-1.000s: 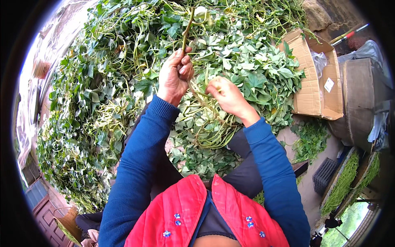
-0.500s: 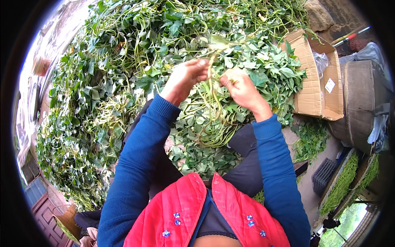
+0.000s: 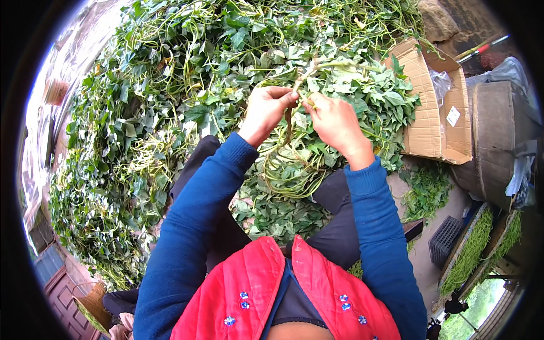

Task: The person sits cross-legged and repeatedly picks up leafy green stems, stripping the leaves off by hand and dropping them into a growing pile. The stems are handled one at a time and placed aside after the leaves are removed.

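Observation:
A leafy vine stem (image 3: 310, 70) runs up from between my hands, pale and branching, with a brownish end hanging below. My left hand (image 3: 268, 111) pinches it between thumb and fingers. Close beside it, my right hand (image 3: 335, 123) has its thumb and fingertips closed on the same stem or a side shoot of it; the fingertips partly hide that spot. Under both hands lies a loose bundle of long leafless stems (image 3: 289, 181), above my knees. A large heap of green leafy vines (image 3: 141, 85) surrounds it.
An open cardboard box (image 3: 428, 102) with clear plastic inside stands to the right, next to a large brown drum-like container (image 3: 498, 136). Lower right are a dark plastic crate (image 3: 445, 241) and trays of thin green strands (image 3: 470, 249). A wicker basket (image 3: 93, 303) sits lower left.
My hands have come closer together, the left one shifting slightly right. The held stem now slants up to the right, and its brownish lower end shows below my fingers.

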### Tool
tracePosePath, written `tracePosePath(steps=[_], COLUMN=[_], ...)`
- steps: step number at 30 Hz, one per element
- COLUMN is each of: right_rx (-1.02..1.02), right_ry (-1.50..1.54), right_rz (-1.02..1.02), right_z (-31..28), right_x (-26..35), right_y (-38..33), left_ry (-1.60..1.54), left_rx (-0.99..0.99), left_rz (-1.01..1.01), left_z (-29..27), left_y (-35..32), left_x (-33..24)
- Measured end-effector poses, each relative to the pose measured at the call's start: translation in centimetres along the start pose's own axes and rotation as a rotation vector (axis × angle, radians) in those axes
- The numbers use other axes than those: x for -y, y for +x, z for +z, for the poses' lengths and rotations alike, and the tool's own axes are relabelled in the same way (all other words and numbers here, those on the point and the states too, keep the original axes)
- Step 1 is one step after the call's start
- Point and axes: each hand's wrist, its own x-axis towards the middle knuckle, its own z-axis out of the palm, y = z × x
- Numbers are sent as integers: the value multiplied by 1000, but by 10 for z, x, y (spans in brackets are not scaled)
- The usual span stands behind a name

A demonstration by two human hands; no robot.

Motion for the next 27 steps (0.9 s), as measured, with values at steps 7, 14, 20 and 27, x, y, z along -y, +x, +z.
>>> tracePosePath(steps=[7,14,20,27], right_rx=[20,301,325,107], right_ry=[446,713,696,437], right_rz=[160,297,326,253], right_z=[-45,23,45,58], right_x=[16,22,30,30], right_y=[-5,-13,-9,-15], left_ry=[-71,-61,149,47], left_rx=[-135,-113,-120,-143], left_rz=[-98,-20,64,-59], left_z=[-22,-15,-8,-10], left_y=[13,14,11,9], left_x=[-4,-14,-9,-15])
